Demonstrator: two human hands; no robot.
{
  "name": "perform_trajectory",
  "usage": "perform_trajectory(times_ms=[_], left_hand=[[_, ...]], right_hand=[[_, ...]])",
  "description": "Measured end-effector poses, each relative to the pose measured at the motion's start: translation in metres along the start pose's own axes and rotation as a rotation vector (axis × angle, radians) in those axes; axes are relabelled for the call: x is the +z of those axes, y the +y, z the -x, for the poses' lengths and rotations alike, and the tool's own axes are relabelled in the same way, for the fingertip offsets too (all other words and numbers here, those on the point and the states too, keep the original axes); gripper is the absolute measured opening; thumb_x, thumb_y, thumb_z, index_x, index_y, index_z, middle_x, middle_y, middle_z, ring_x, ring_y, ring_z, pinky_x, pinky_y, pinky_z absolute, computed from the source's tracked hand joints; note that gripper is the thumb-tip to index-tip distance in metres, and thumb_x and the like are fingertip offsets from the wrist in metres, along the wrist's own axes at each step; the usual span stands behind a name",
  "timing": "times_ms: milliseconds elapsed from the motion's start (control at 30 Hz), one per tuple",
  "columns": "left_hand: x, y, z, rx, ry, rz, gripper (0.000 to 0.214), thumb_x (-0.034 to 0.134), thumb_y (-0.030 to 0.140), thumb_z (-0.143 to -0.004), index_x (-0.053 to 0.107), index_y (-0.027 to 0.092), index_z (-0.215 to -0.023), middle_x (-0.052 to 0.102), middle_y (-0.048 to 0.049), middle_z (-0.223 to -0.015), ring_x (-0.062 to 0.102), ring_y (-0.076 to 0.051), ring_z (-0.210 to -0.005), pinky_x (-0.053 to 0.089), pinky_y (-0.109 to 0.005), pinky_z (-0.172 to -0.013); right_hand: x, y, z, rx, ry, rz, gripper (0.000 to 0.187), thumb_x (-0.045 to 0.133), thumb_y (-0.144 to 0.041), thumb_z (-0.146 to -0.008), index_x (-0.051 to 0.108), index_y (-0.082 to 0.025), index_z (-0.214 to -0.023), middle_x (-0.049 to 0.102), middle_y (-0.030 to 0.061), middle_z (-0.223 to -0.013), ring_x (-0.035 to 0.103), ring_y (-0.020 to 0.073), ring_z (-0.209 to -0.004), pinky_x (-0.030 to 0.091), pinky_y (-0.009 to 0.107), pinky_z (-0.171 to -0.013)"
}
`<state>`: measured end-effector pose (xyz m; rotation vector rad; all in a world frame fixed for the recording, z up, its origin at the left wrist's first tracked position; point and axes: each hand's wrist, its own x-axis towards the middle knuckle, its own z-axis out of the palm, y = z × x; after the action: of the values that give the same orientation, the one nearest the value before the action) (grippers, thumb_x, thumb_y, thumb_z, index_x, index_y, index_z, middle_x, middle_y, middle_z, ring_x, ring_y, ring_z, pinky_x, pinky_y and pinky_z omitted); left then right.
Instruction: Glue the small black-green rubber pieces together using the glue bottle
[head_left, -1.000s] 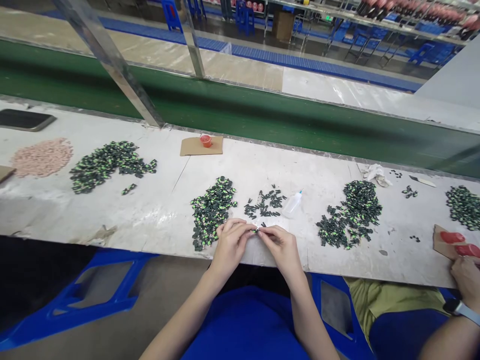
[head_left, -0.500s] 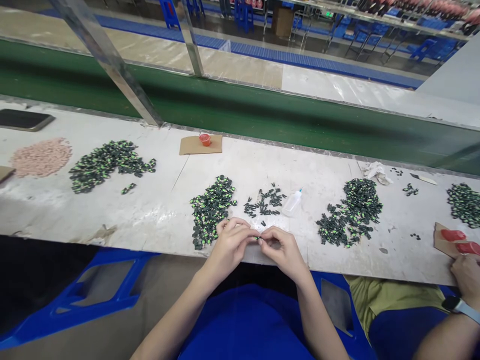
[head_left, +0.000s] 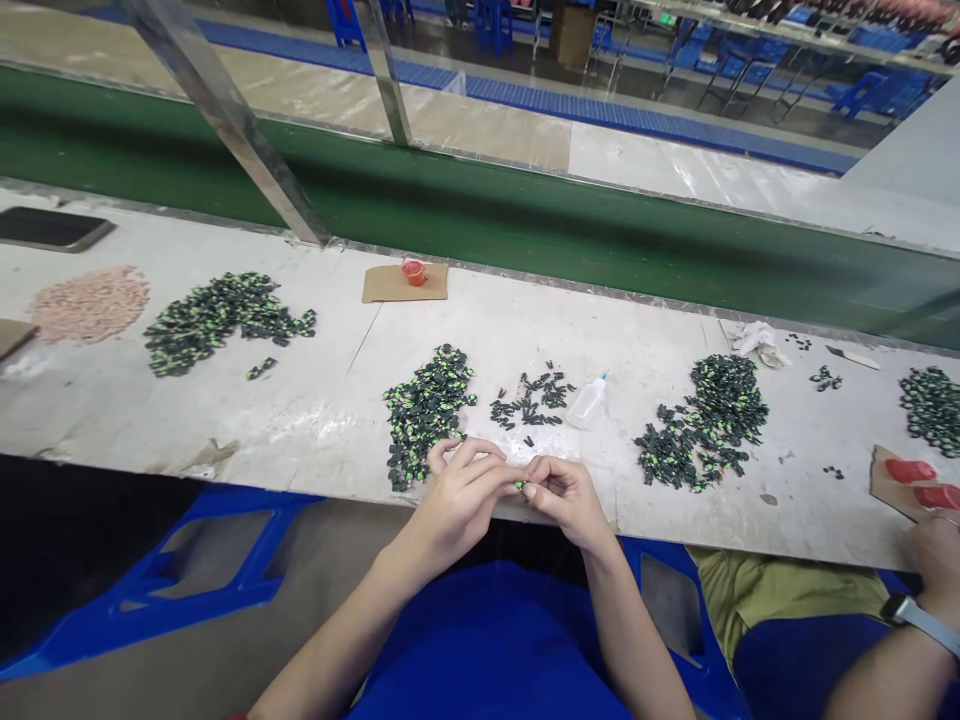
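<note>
My left hand [head_left: 466,492] and my right hand [head_left: 564,497] meet fingertip to fingertip just above the table's front edge. Pinched between them is a small black-and-green piece [head_left: 519,485], mostly hidden by the fingers. Left of and beyond my left hand lies a heap of similar black-and-green pieces [head_left: 427,405]. Straight ahead of the hands are scattered small black parts [head_left: 536,398], slim in shape. Beside these lies a translucent squeeze bottle [head_left: 586,403] with a blue needle tip, on its side.
Another black-and-green heap [head_left: 724,405] lies to the right. Farther left are one more such heap [head_left: 217,320] and pink pieces [head_left: 90,302]. A red cup [head_left: 413,272] stands on cardboard [head_left: 382,285]. A knife [head_left: 853,357] lies at the right, where a co-worker's hand [head_left: 937,550] reaches in.
Both hands stay together at the table edge, with slight finger movement around the small piece. More of its green now shows. The whole view has shifted slightly.
</note>
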<state>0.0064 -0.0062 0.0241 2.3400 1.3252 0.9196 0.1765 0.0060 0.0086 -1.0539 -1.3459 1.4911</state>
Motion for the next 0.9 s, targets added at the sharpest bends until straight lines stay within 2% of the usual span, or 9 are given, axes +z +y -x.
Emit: perform_trajectory(times_ms=[200, 467, 700, 900], left_hand=[[0.000, 0.000, -0.001, -0.017, 0.009, 0.034, 0.022, 0.044, 0.015, -0.094, 0.063, 0.025, -0.091, 0.074, 0.0012, -0.087, 0.060, -0.019, -0.096, 0.024, -0.039, -0.092], [-0.001, -0.001, -0.003, 0.006, -0.017, -0.003, 0.021, 0.046, 0.014, -0.094, 0.064, 0.026, -0.096, 0.074, 0.0008, -0.088, 0.058, -0.021, -0.100, 0.021, -0.041, -0.094], [-0.001, -0.001, -0.006, 0.084, -0.012, 0.032, 0.022, 0.045, 0.010, -0.093, 0.062, 0.024, -0.093, 0.073, 0.0003, -0.084, 0.058, -0.020, -0.100, 0.023, -0.039, -0.093], [0.010, -0.001, -0.005, 0.091, -0.033, 0.059, 0.022, 0.044, 0.012, -0.094, 0.063, 0.023, -0.095, 0.073, -0.0008, -0.085, 0.058, -0.020, -0.099, 0.025, -0.038, -0.093]], right_hand=[[0.000, -0.005, 0.003, -0.033, 0.027, 0.035, 0.024, 0.065, -0.037, -0.075, 0.056, -0.020, -0.061, 0.059, -0.0009, -0.062, 0.055, 0.0130, -0.058, 0.048, 0.026, -0.058], [-0.002, -0.011, 0.008, -0.112, 0.071, 0.218, 0.004, 0.062, -0.021, -0.074, 0.063, -0.019, -0.070, 0.063, 0.0003, -0.069, 0.059, 0.0137, -0.065, 0.050, 0.025, -0.063], [-0.005, -0.004, 0.009, -0.108, 0.069, 0.174, 0.009, 0.063, -0.019, -0.071, 0.059, -0.019, -0.063, 0.062, -0.0002, -0.064, 0.057, 0.0130, -0.060, 0.048, 0.025, -0.060], [-0.008, 0.002, 0.011, -0.105, 0.077, 0.136, 0.012, 0.062, -0.021, -0.071, 0.056, -0.019, -0.061, 0.060, -0.0010, -0.061, 0.056, 0.0127, -0.058, 0.047, 0.024, -0.058]])
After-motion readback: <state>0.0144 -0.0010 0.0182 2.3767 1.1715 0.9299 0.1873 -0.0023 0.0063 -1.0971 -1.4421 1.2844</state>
